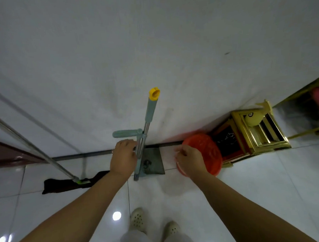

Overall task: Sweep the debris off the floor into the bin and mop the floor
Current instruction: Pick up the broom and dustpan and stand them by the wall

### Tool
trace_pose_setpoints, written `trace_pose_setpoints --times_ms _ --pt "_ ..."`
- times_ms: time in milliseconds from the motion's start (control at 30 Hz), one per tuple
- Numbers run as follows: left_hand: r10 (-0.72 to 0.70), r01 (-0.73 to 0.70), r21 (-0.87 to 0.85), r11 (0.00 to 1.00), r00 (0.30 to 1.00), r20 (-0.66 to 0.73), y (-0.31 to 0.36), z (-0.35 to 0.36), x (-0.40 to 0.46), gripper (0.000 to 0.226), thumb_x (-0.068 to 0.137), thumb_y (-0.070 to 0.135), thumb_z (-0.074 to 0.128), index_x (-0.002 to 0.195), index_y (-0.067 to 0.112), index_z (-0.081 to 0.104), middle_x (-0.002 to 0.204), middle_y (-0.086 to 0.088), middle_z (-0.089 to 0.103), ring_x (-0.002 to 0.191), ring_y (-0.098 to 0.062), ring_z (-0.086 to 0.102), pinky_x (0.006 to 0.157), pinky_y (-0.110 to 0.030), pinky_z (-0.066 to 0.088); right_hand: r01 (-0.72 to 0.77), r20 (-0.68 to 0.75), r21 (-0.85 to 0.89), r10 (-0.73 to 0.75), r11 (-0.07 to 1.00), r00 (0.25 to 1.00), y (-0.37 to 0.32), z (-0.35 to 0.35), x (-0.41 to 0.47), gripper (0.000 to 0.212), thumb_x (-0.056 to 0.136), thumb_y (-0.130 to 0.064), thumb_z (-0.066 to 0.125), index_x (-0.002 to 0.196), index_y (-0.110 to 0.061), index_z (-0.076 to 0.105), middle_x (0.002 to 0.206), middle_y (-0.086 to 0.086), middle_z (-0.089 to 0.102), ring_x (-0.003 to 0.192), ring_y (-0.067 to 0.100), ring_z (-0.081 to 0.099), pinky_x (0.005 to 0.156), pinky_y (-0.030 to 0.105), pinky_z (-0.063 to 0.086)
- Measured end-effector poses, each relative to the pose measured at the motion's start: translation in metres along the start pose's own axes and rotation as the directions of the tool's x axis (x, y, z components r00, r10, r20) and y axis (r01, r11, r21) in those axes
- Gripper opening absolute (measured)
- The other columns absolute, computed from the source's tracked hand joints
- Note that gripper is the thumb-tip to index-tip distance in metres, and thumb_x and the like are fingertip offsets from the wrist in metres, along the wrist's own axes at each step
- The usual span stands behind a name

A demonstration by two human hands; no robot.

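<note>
**Both hands at the wall: dustpan set on one side, bin on the other**

We're looking straight down at a glossy white tiled floor [250, 180], and both arms are reaching toward the wall. The left hand [122, 159] is at the upright metal shaft of the broom-and-dustpan set [146, 136], fingers curled toward the pole; whether it has fully closed on it I can't tell, since the fingertips are hidden behind the knuckles. The set stands against the wall, its green grip topped with a yellow cap [154, 93], a second green handle [127, 133] sticking out sideways. Standing it upright there keeps it parked and within easy reach.

Down at its foot sits the grey dustpan tray [153, 163], flat on the floor just beside the skirting. There's a dark smudge inside it, possibly debris, but it's too blurred to say.

The right hand [189, 161] pinches the near rim of the red bin [206, 151], thumb and fingers curled at the edge. The bin looks tilted, its mouth facing us, touching or just beside a gold-framed stand [257, 134]. My read: it's being steadied or pulled closer for emptying.

Off to the left, the flat mop [66, 184] lies with its dark pad on the tiles, its pole [27, 144] leaning up out of frame. It's untouched, so mopping looks to be the later step.
</note>
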State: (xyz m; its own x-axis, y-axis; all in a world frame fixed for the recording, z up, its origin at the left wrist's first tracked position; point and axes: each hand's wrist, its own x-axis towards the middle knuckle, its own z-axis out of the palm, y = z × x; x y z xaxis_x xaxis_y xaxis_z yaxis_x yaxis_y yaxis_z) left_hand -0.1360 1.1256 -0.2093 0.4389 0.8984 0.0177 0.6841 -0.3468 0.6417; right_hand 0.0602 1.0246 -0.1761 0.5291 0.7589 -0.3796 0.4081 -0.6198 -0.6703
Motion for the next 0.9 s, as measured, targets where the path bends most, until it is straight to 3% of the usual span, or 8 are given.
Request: trace_pose_setpoints --times_ms 100,200,367,500,633,833,900 --pt "-0.052 0.053 -0.013 0.999 0.998 0.036 0.009 0.007 -0.016 0.039 0.083 -0.013 0.052 0.117 0.001 0.065 0.114 -0.017 0.064 0.114 -0.033 0.049 0.093 -0.021 0.031 -0.008 0.025 0.014 0.008 1.0 1.0 0.011 -0.004 -0.012 0.022 0.091 -0.01 0.048 0.1 -0.016 0.067 0.083 -0.008 0.066 0.078 0.007 0.064 0.071 0.02 0.052" --pt "-0.104 0.105 -0.036 0.994 0.994 0.041 0.024 0.009 -0.034 0.037 0.087 -0.007 0.051 0.119 0.005 0.064 0.115 -0.017 0.063 0.114 -0.031 0.048 0.094 -0.026 0.036 -0.043 0.083 0.107 0.034 0.993 0.996 0.019 -0.012 -0.026 0.018 0.089 -0.015 0.052 0.082 -0.023 0.066 0.075 -0.003 0.068 0.072 0.018 0.066 0.076 0.038 0.057" --pt "-0.189 0.19 -0.09 0.978 0.982 0.019 0.06 0.022 -0.084 0.036 0.089 -0.002 0.052 0.122 0.009 0.063 0.119 -0.014 0.063 0.116 -0.027 0.05 0.097 -0.029 0.039 -0.003 0.12 0.178 -0.018 0.984 0.993 0.054 -0.034 -0.058 0.023 0.088 -0.016 0.055 0.073 -0.033 0.062 0.066 -0.01 0.064 0.06 0.009 0.061 0.061 0.026 0.053" --pt "-0.251 0.247 -0.129 0.96 0.968 -0.018 0.099 0.039 -0.137 0.036 0.09 0.001 0.054 0.123 0.01 0.062 0.122 -0.009 0.062 0.114 -0.02 0.055 0.093 -0.023 0.042 0.045 0.17 0.208 -0.081 0.977 0.982 0.093 -0.062 -0.087 0.028 0.087 -0.01 0.056 0.072 -0.033 0.063 0.063 -0.011 0.063 0.057 0.005 0.06 0.057 0.022 0.049" --pt "-0.332 0.316 -0.179 0.932 0.941 -0.069 0.137 0.059 -0.189 0.032 0.091 0.006 0.055 0.12 0.013 0.064 0.117 -0.002 0.065 0.101 -0.008 0.056 0.085 -0.017 0.038 0.102 0.239 0.247 -0.163 0.964 0.957 0.133 -0.092 -0.111 0.035 0.089 0.005 0.046 0.074 -0.021 0.064 0.066 0.004 0.062 0.058 0.014 0.059 0.051 0.017 0.047" --pt "-0.399 0.364 -0.235 0.901 0.909 -0.123 0.178 0.071 -0.259 0.024 0.091 0.011 0.055 0.111 0.018 0.066 0.1 0.005 0.065 0.092 -0.009 0.058 0.08 -0.022 0.045 0.111 0.309 0.225 -0.179 0.968 0.934 0.169 -0.122 -0.157 0.036 0.088 0.006 0.043 0.072 -0.019 0.064 0.068 0.008 0.061 0.057 0.018 0.057 0.055 0.027 0.045" --pt "-0.412 0.373 -0.242 0.896 0.9 -0.141 0.187 0.069 -0.276 0.024 0.091 0.011 0.055 0.111 0.019 0.066 0.097 0.008 0.063 0.092 -0.01 0.059 0.082 -0.023 0.047 0.125 0.315 0.212 -0.189 0.969 0.93 0.172 -0.131 -0.173 0.036 0.088 0.005 0.042 0.073 -0.02 0.063 0.069 0.006 0.062 0.058 0.016 0.058 0.054 0.024 0.047"
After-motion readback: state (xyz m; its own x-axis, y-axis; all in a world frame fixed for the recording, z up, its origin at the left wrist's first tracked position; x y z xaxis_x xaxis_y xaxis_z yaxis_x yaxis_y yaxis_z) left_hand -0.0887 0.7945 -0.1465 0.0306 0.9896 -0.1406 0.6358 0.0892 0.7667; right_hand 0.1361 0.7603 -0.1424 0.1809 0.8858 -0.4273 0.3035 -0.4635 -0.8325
